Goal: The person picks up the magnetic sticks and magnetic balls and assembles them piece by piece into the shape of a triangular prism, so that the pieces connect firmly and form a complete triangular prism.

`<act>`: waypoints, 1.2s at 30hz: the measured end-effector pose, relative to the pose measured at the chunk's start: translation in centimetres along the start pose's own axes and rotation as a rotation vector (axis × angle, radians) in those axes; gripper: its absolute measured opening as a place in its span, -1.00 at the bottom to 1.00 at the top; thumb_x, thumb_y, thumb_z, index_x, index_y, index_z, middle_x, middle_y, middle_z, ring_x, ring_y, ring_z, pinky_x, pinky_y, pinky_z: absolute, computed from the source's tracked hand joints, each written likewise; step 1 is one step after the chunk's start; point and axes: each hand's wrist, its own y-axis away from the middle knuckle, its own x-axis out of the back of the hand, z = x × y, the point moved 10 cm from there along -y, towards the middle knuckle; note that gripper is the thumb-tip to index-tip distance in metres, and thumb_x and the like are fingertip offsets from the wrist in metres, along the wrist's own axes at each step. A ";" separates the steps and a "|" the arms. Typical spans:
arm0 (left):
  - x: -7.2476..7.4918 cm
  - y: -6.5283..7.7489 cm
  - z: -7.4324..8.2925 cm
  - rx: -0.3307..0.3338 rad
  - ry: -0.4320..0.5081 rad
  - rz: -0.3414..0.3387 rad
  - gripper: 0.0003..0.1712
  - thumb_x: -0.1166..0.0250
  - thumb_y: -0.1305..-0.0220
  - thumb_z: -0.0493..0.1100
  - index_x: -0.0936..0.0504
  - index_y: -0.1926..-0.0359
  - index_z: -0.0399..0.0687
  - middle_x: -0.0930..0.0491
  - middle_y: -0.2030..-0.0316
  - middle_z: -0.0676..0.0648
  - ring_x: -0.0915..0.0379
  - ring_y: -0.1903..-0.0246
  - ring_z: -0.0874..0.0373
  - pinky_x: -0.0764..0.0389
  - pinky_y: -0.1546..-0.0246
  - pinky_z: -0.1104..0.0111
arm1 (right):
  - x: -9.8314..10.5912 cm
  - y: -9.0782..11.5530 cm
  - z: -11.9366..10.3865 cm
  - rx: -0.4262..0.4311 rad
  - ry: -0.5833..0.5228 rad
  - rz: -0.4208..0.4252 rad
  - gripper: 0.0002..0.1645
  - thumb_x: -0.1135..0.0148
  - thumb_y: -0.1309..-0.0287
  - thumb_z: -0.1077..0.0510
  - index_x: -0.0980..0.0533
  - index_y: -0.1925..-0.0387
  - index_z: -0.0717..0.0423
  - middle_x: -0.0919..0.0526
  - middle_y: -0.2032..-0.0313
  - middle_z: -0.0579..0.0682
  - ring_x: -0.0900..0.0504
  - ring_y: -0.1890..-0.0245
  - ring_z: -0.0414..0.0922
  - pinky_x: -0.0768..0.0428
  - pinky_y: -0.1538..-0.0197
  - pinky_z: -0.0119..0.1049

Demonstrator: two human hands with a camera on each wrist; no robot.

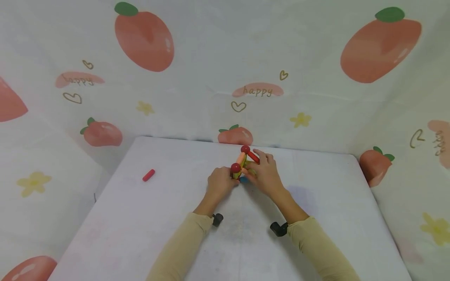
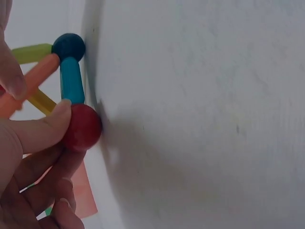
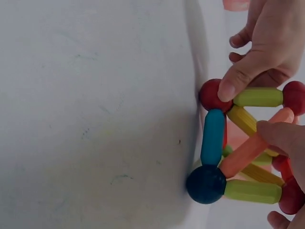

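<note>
A frame of coloured magnetic rods and balls [image 3: 252, 192] stands on the white table, close to its far edge. My left hand [image 1: 220, 182] pinches a red ball [image 2: 86, 128] at a lower corner between thumb and fingers. From that ball a blue rod [image 3: 212, 137] runs along the table to a dark blue ball [image 3: 206, 185]. My right hand [image 1: 266, 175] holds the frame from the other side, its thumb on a slanting orange rod [image 3: 242, 156] that meets the dark blue ball. Two red balls, one the upper red ball [image 1: 245, 149], top the frame in the head view.
A loose red rod [image 1: 149, 175] lies on the left part of the white table [image 1: 140, 230]. Behind and beside the table hangs a white cloth [image 1: 197, 70] printed with fruit and flowers. Black wrist camera mounts [image 1: 279, 229] stick out from both wrists near the tabletop.
</note>
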 end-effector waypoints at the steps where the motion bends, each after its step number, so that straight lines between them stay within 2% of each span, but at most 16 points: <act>1: 0.0 0.0 0.1 -0.003 -0.007 0.005 -0.69 -0.58 -0.09 0.00 -0.78 0.21 -0.08 -0.77 0.40 0.01 -0.58 0.35 0.13 -0.69 0.22 0.15 | 0.0 0.0 -0.1 0.001 0.006 -0.003 -0.76 -0.54 -0.08 -0.07 -0.77 0.24 -0.08 -0.50 -0.30 0.28 -0.41 -0.24 0.31 -0.48 -0.19 0.24; 4: -0.1 0.0 0.1 -0.005 -0.020 0.016 -0.71 -0.57 -0.10 -0.02 -0.78 0.22 -0.07 -0.76 0.41 0.01 -0.56 0.34 0.13 -0.68 0.21 0.14 | 0.0 0.2 0.1 -0.007 -0.013 -0.008 -0.68 -0.53 -0.08 -0.10 -0.74 0.15 -0.09 -0.46 -0.32 0.27 -0.39 -0.26 0.30 -0.51 -0.16 0.20; 5: -0.1 -0.1 0.1 -0.007 -0.025 0.017 -0.71 -0.57 -0.10 -0.01 -0.78 0.22 -0.06 -0.76 0.41 0.02 -0.56 0.34 0.13 -0.69 0.21 0.14 | 0.2 0.3 0.4 -0.021 -0.038 -0.001 -0.59 -0.54 -0.07 -0.11 -0.71 0.07 -0.07 -0.44 -0.33 0.26 -0.39 -0.26 0.28 -0.54 -0.15 0.18; 8: -0.2 -0.3 0.3 -0.021 -0.027 0.015 -0.71 -0.57 -0.11 -0.01 -0.79 0.21 -0.05 -0.77 0.39 0.01 -0.58 0.33 0.12 -0.69 0.20 0.13 | 1.0 1.3 2.1 -0.104 -0.145 0.027 -0.26 -0.59 -0.02 -0.09 -0.54 -0.21 0.04 -0.37 -0.35 0.24 -0.36 -0.30 0.21 -0.61 -0.18 0.13; 11: -0.2 -0.5 0.3 -0.025 -0.024 0.014 -0.72 -0.55 -0.13 -0.01 -0.80 0.20 -0.05 -0.79 0.35 0.01 -0.58 0.30 0.10 -0.68 0.20 0.12 | 0.7 2.4 4.4 -0.226 -0.291 -0.004 -0.05 -0.62 0.01 -0.03 -0.37 -0.35 0.16 -0.40 -0.30 0.20 -0.40 -0.28 0.14 -0.63 -0.18 0.12; 15: 0.2 -0.9 -0.2 0.007 -0.020 0.035 -0.74 -0.55 -0.14 -0.04 -0.80 0.20 -0.06 -0.78 0.34 0.01 -0.58 0.28 0.09 -0.66 0.20 0.11 | -2.4 3.5 6.4 -0.389 -0.455 -0.166 -0.20 -0.55 -0.10 -0.01 -0.43 -0.30 0.19 -0.53 -0.17 0.18 -0.56 -0.16 0.13 -0.64 -0.15 0.08; 17: 0.3 -1.0 -0.4 0.013 -0.014 0.037 -0.75 -0.54 -0.14 -0.05 -0.80 0.19 -0.06 -0.78 0.33 0.01 -0.59 0.27 0.08 -0.66 0.20 0.11 | -3.6 3.8 6.7 -0.431 -0.489 -0.210 -0.31 -0.51 -0.14 0.00 -0.49 -0.22 0.21 -0.59 -0.09 0.20 -0.64 -0.09 0.13 -0.67 -0.09 0.03; 21: -0.1 -0.9 -0.5 -0.001 0.014 -0.002 -0.67 -0.53 -0.16 -0.04 -0.79 0.09 -0.07 -0.80 0.21 -0.02 -0.65 0.16 0.05 -0.68 0.10 0.09 | -4.3 4.4 7.0 -0.486 -0.461 -0.193 -0.51 -0.50 -0.16 0.04 -0.57 -0.04 0.19 -0.66 0.06 0.16 -0.71 0.06 0.08 -0.72 0.09 -0.10; 23: 0.2 -0.7 -1.3 0.028 0.045 -0.027 -0.58 -0.53 -0.16 -0.03 -0.75 -0.02 -0.07 -0.78 0.08 -0.04 -0.64 0.03 0.02 -0.67 -0.03 0.06 | -4.6 4.5 7.0 -0.503 -0.436 -0.186 -0.58 -0.50 -0.16 0.05 -0.58 0.04 0.17 -0.67 0.10 0.13 -0.70 0.10 0.05 -0.71 0.13 -0.14; 26: 1.8 -0.4 -3.3 0.070 0.088 -0.032 -0.48 -0.52 -0.18 -0.04 -0.68 -0.16 -0.03 -0.71 -0.09 -0.06 -0.57 -0.16 -0.03 -0.58 -0.22 0.03 | -4.9 4.6 6.9 -0.509 -0.406 -0.188 -0.63 -0.49 -0.16 0.05 -0.60 0.09 0.13 -0.68 0.10 0.10 -0.68 0.11 0.02 -0.70 0.08 -0.11; 29: 4.8 -0.2 -6.2 0.078 0.129 0.012 -0.47 -0.47 -0.24 -0.06 -0.64 -0.22 -0.01 -0.66 -0.15 -0.09 -0.52 -0.22 -0.08 -0.51 -0.30 0.01 | -4.7 4.6 6.8 -0.495 -0.385 -0.170 -0.64 -0.49 -0.16 0.03 -0.61 0.09 0.12 -0.69 0.09 0.09 -0.68 0.10 0.02 -0.69 0.01 -0.05; 32: 8.1 0.3 -9.9 0.075 0.159 0.060 -0.47 -0.40 -0.31 -0.07 -0.60 -0.27 -0.03 -0.64 -0.18 -0.13 -0.51 -0.20 -0.13 -0.50 -0.28 -0.02 | -4.5 4.6 6.9 -0.487 -0.374 -0.148 -0.65 -0.49 -0.16 0.02 -0.62 0.10 0.10 -0.69 0.10 0.09 -0.68 0.10 0.03 -0.68 -0.03 -0.02; 36: 12.1 1.0 -16.0 0.098 0.163 0.138 -0.44 -0.38 -0.33 -0.08 -0.55 -0.31 -0.08 -0.60 -0.21 -0.23 -0.49 -0.17 -0.21 -0.51 -0.21 -0.07 | -4.3 4.5 6.9 -0.476 -0.379 -0.138 -0.66 -0.48 -0.18 0.02 -0.64 0.08 0.09 -0.67 0.11 0.09 -0.67 0.09 0.04 -0.68 -0.04 -0.01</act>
